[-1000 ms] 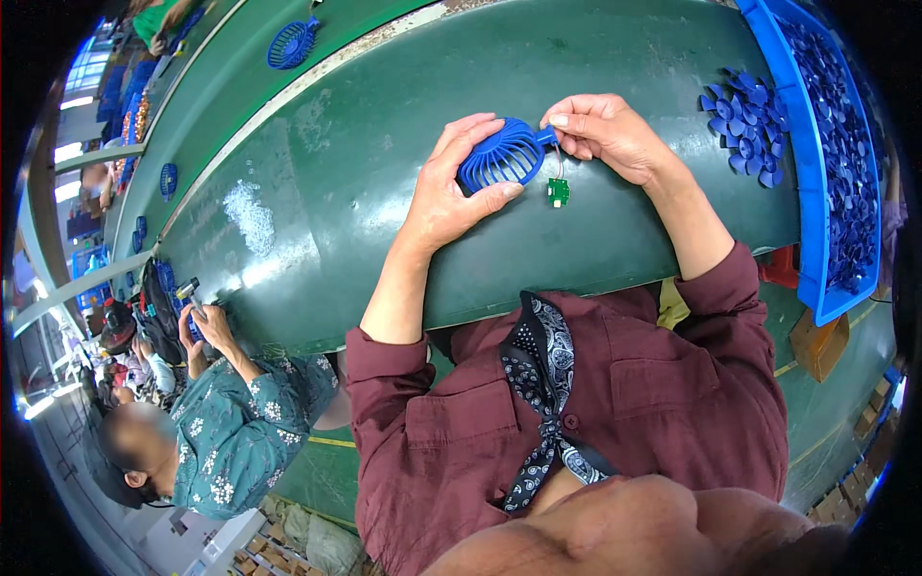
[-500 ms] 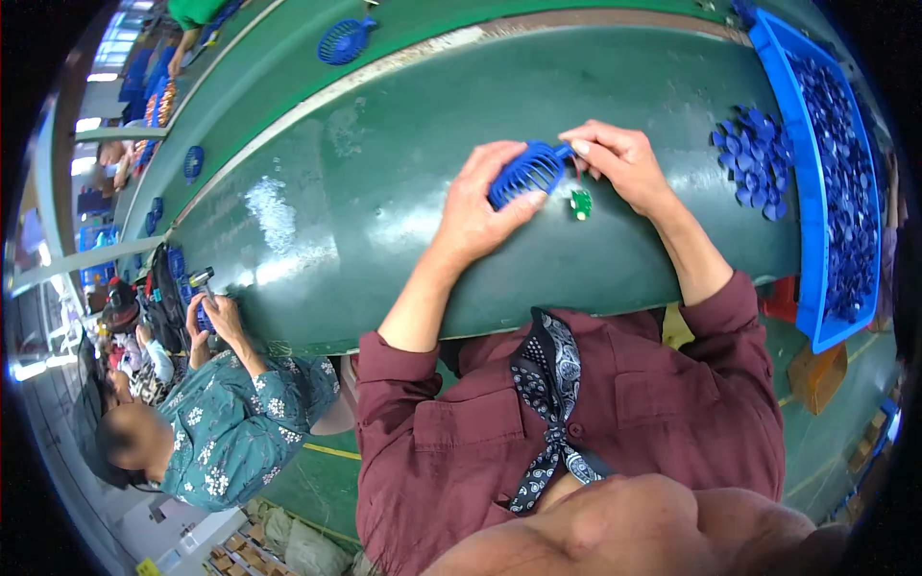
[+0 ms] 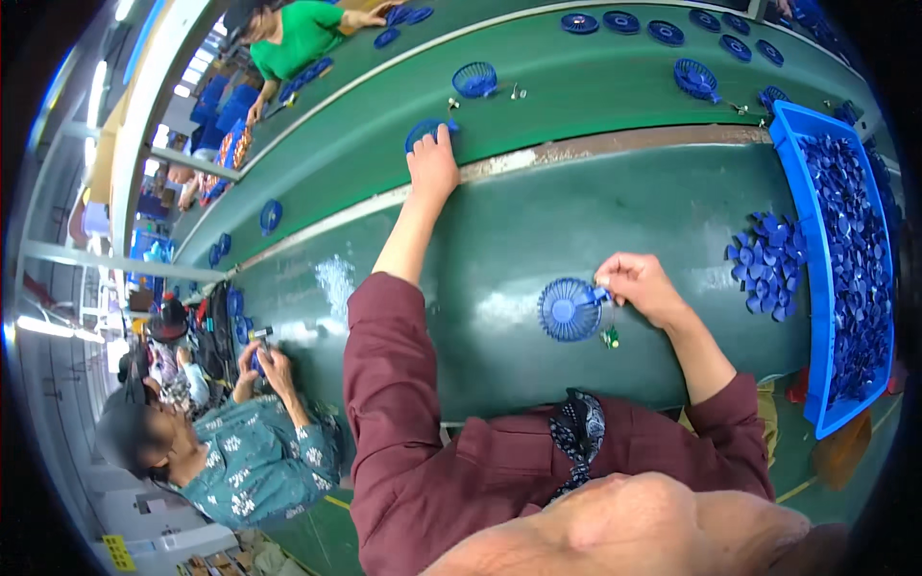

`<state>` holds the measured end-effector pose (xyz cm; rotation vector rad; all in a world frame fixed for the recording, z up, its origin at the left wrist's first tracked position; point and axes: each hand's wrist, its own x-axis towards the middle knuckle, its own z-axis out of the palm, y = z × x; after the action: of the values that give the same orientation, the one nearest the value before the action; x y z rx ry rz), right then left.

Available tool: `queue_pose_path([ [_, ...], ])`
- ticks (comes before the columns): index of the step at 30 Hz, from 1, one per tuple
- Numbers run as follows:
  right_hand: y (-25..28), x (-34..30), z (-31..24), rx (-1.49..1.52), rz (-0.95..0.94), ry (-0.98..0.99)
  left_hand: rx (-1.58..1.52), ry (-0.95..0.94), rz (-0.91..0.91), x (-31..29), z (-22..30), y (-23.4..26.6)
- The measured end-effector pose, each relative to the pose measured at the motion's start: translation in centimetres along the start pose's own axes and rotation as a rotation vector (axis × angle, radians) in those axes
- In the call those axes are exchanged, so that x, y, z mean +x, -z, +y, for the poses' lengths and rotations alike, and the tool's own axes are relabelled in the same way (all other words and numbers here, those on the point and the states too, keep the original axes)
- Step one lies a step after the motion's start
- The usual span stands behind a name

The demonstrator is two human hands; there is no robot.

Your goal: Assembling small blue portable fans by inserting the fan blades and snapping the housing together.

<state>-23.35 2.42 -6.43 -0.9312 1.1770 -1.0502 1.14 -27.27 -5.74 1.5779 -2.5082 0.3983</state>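
Left hand [image 3: 433, 165] moved to 1 far cage [image 3: 420, 130] (grip unclear) while the right hand [image 3: 641, 286] pinches 1 near cage [image 3: 569, 309].

Blue cage [image 3: 569, 309], benchtop [image 3: 509, 211] | green board [image 3: 611, 337] beside | 2nd cage [image 3: 416, 131], apparently on belt [image 3: 576, 86]

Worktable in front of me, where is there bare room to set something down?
The widest bare patch on the worktable lies between the pale ledge and the blue fan cage at your right hand. Another lies between that cage and your left forearm. It is crowded at the right, where loose blades pile up near the blue bin.
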Motion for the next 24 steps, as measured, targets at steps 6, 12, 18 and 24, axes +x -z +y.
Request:
queue_pose_path([
  [6,0.3,0.0,0.2,0.076,-0.043,-0.054,-0.077,-0.001,-0.042,11.3,4.0,-1.0],
  [12,0.8,0.4,-0.3,0.015,-0.106,-0.046,-0.072,-0.019,-0.029,11.8,6.0,-2.1],
  [18,1.5,0.3,-0.1,-0.053,-0.101,0.0,-0.121,-0.147,0.024,-2.6,4.9,5.6],
  [24,0.4,0.3,0.2,-0.064,-0.126,0.035,-0.027,-0.041,-0.211,-16.7,2.5,10.2],
])
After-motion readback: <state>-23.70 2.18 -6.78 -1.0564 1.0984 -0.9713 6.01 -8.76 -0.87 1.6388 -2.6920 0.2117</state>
